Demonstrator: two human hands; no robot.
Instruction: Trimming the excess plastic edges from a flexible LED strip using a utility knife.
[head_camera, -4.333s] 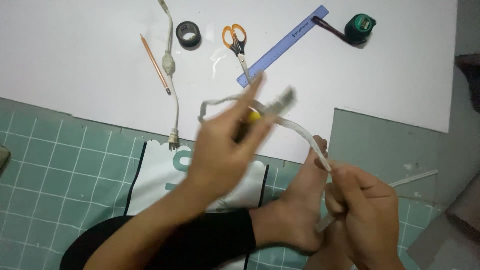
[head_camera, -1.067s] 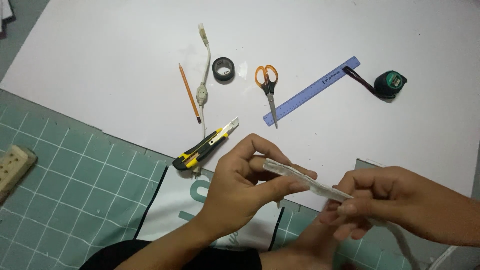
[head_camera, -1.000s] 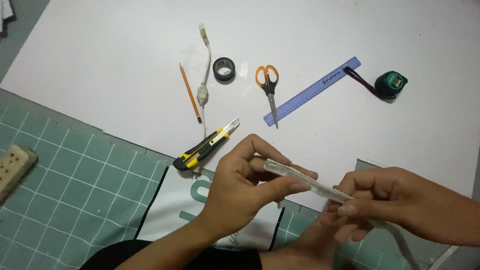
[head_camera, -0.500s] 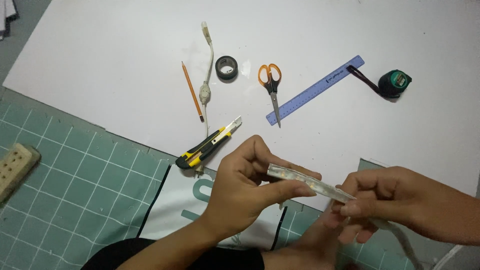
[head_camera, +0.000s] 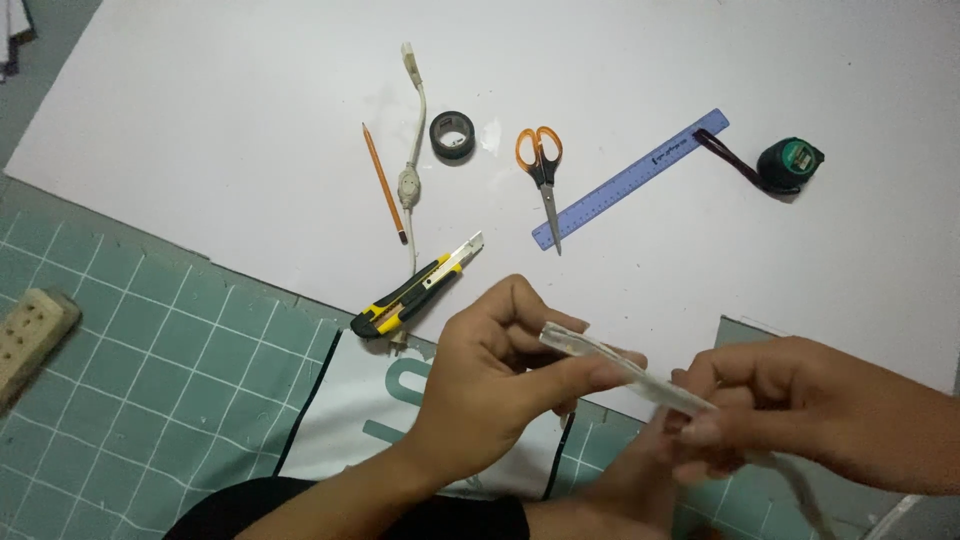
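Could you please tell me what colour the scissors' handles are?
Orange, on the scissors lying on the white board; the head view shows it.

A large white sheet (head_camera: 250, 120) lay over a green gridded cutting mat (head_camera: 150, 400) under even light.

White sheet (head_camera: 400, 430) with teal lettering lies under the hands.

One pencil (head_camera: 384, 182), one scissors (head_camera: 541, 172), one ruler (head_camera: 630, 179), one tape roll (head_camera: 452, 137), one utility knife (head_camera: 415, 298).
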